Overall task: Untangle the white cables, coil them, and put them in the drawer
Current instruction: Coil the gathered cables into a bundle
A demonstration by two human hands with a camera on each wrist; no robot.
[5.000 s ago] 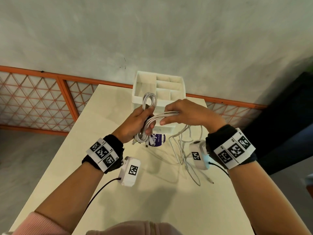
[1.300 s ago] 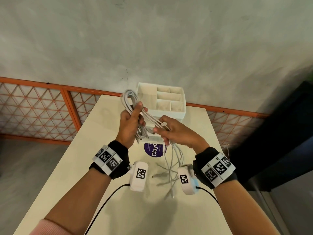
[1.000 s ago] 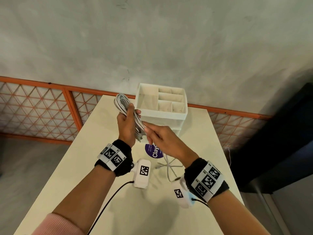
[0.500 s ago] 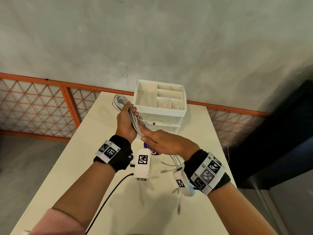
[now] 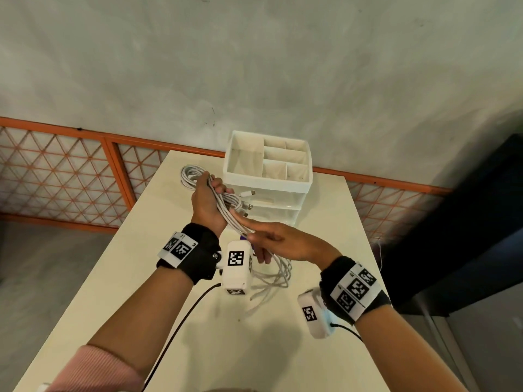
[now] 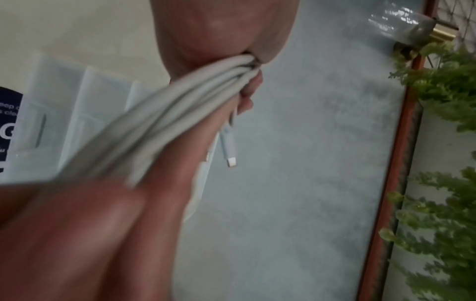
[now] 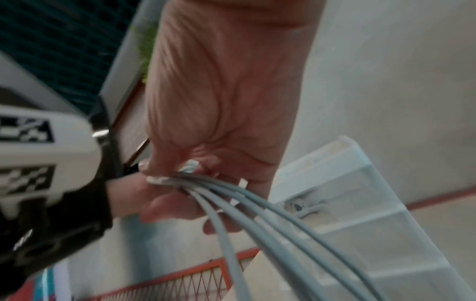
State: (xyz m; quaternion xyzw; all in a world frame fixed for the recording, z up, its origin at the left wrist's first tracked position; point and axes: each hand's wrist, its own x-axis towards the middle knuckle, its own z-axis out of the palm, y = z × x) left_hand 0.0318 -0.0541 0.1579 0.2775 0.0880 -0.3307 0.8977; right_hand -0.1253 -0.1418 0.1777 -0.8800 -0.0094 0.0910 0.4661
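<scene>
White cables point(image 5: 223, 199), partly looped into a coil, are held above the cream bench point(image 5: 254, 349), clenched in the left hand point(image 5: 208, 202). The right hand point(image 5: 278, 243) curls its fingers around the trailing strands lower down, just before the white plastic drawer organiser point(image 5: 283, 188).

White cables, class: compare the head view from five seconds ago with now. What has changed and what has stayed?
The left hand carried the white cables left, clear of the drawer organizer. The right hand slid down the strands toward the table. Unchanged: left hand grips the coil, drawers closed.
</scene>
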